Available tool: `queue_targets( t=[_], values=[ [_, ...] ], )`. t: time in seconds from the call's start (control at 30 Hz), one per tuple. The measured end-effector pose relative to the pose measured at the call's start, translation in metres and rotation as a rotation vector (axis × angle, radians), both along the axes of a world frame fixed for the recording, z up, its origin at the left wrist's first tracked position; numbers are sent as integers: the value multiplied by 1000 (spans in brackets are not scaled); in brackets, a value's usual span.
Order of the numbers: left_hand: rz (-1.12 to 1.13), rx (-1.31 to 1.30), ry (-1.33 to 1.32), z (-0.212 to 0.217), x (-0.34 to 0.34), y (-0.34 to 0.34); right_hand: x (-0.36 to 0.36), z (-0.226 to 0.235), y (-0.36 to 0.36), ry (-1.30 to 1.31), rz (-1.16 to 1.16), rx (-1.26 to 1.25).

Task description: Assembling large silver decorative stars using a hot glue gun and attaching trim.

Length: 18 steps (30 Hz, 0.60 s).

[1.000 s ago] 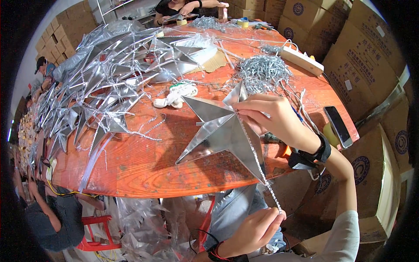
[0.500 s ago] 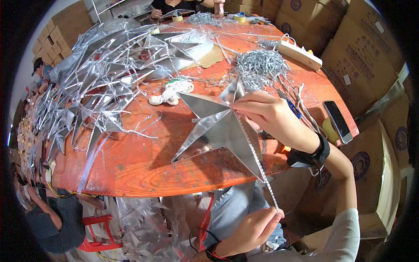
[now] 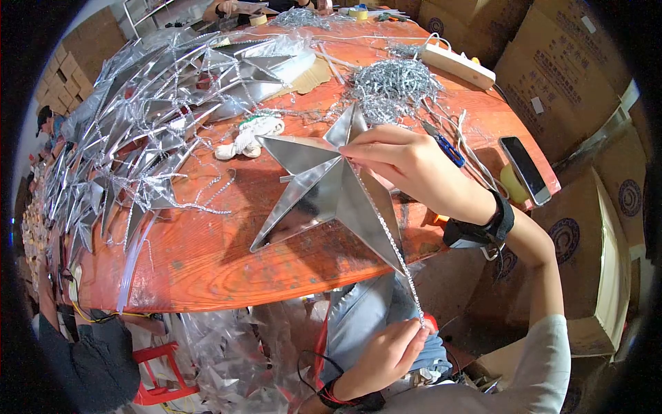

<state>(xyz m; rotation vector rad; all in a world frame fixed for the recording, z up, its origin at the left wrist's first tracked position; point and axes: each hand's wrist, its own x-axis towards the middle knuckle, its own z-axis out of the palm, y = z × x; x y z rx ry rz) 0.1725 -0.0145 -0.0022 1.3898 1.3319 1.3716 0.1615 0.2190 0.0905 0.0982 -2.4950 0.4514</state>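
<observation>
A shiny silver five-pointed star (image 3: pixel 314 193) is held tilted over the table's near edge. My right hand (image 3: pixel 400 162) pinches it at its raised centre, thumb and fingers together. A thin sparkly silver strand (image 3: pixel 387 238) runs from under those fingertips, down along the star's lower right point and past its tip. Below the table edge, my left hand (image 3: pixel 386 355) is closed on the strand's lower end, which is drawn straight. My right fingers hide where the strand meets the star's centre. Behind the star's left point lies a bundle of white cord (image 3: pixel 249 134).
Many silver stars with strands pile up (image 3: pixel 152 131) on the left of the red wooden table (image 3: pixel 221 269). Shredded silver tinsel (image 3: pixel 396 86), blue-handled scissors (image 3: pixel 449 148), a power strip (image 3: pixel 458 63) and a phone (image 3: pixel 525 171) lie to the right. Cardboard boxes (image 3: pixel 552 83) stand beyond. Other people are nearby.
The whole view has shifted, so table and hands appear slightly further left and higher. Both hands keep their grip, and the strand stays straight along the star's point.
</observation>
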Motion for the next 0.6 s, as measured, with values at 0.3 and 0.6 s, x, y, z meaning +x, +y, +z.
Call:
queue_targets(
  t=[0.3, 0.6],
  values=[
    [24, -102, 33, -10, -8, -2, 0, 9, 0, -9, -34, -61],
    [155, -451, 298, -37, -51, -36, 51, 7, 15, -240, -392, 54]
  ],
)
